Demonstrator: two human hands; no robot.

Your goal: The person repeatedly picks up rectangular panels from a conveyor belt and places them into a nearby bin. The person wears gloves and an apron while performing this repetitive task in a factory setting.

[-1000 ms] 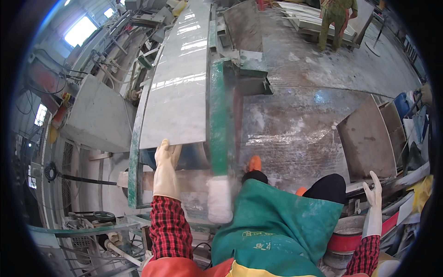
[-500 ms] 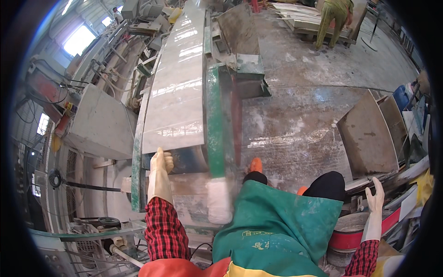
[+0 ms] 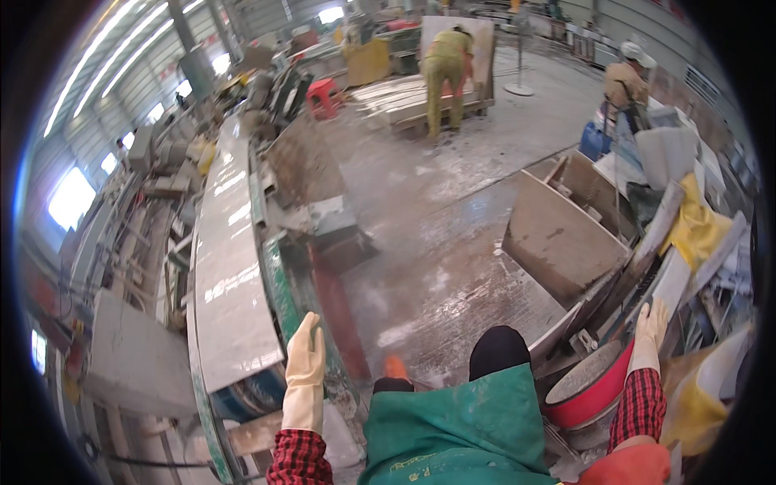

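My left hand (image 3: 305,356), in a cream rubber glove, is raised with its fingers stretched up and holds nothing. It is beside the near right corner of a long pale, glossy slab (image 3: 234,323), close to the green rail (image 3: 280,279) of the roller conveyor. A blue roller (image 3: 252,396) shows under the slab's near end. On the right, my gloved right hand (image 3: 649,325) is open with fingers extended, over a pile of offcuts. Whether it touches a strip there I cannot tell. Just below it stands a round red-sided tub (image 3: 588,388).
Brown boards (image 3: 562,234) lean on the right, before a yellow cloth (image 3: 697,222). A person in yellow-green clothes (image 3: 444,77) bends by a stack of pale strips (image 3: 396,101). Another person in a white cap (image 3: 626,85) stands far right. A red stool (image 3: 323,99) is behind.
The view has swung right and up. My left hand has left the slab's near edge and opened. My right hand has moved forward over the offcuts.
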